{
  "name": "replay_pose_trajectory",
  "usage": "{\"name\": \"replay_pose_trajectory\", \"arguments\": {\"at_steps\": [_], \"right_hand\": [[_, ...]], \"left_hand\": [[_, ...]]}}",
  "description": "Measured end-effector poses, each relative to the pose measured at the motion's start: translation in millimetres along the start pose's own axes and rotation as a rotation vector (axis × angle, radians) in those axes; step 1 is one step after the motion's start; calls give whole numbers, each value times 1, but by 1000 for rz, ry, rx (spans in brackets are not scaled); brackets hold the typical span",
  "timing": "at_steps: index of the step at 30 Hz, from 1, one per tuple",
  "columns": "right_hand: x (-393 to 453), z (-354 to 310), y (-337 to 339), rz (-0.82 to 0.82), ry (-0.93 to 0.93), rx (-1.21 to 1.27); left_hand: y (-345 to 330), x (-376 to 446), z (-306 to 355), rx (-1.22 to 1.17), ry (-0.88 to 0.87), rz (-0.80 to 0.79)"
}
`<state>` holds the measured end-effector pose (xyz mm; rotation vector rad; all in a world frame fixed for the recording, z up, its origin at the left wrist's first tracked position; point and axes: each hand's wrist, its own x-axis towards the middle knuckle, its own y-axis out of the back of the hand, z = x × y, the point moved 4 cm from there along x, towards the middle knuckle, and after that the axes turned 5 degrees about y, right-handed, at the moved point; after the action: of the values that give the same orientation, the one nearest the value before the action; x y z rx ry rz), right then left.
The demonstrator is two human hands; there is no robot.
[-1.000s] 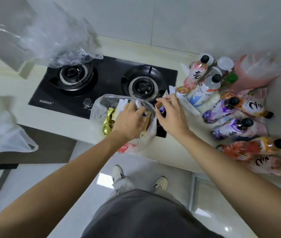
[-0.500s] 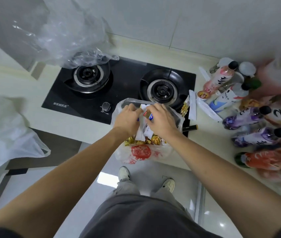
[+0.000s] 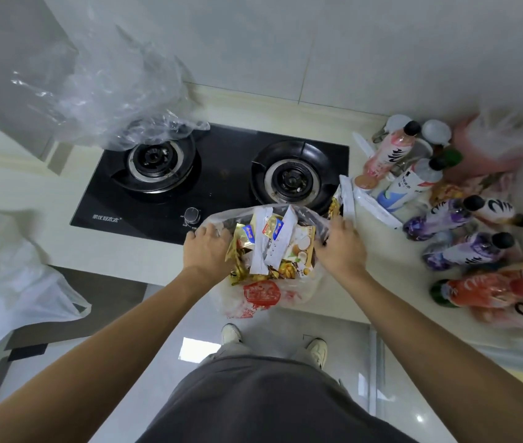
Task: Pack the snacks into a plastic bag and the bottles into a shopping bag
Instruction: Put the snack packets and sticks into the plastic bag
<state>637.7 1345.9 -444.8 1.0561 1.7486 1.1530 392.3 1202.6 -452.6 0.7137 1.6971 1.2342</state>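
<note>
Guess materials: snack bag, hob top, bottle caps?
Snack bag: thin clear plastic film, glossy; the packets show through it and it crumples, with a red print on the front.
Hob top: looks like black glass, smooth and mirror-glossy; could be enamel.
Bottle caps: probably hard black plastic, matte; too small to be sure.

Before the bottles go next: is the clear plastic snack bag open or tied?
Open. Left hand and right hand spread the clear plastic bag's mouth; snack packets show inside.
</note>
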Motion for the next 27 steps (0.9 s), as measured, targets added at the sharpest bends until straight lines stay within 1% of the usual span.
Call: {"name": "replay_pose_trajectory", "arguments": {"at_steps": [1,3,6,8,11,14,16,18,20,25,27], "right_hand": [[1,3,-1,-35,-25,27],[4,4,-3,-67,-16,30],[6,-3,-3,-50,37,52],[6,-7,-4,-42,52,115],[6,-12,-3,-27,62,239],[8,-16,2,-19,83,319],[10,-19,9,-9,81,367],[13,-22,16,-6,64,428],[16,-28,26,11,65,478],[21,-48,55,74,129,556],[23,-52,65,95,128,573]], "left_hand": [[-2,0,0,13,9,-10],[-3,0,1,22,14,-28],[-3,0,1,9,13,-56],[-2,-1,0,24,12,-56],[3,-5,-1,82,21,-33],[14,-5,-1,37,24,15],[25,-7,-2,-82,9,100],[42,-12,-2,-230,-21,222],[58,-18,-3,-376,-28,291],[75,-22,-8,-584,-4,321],[81,-24,-8,-754,-37,276]]}}
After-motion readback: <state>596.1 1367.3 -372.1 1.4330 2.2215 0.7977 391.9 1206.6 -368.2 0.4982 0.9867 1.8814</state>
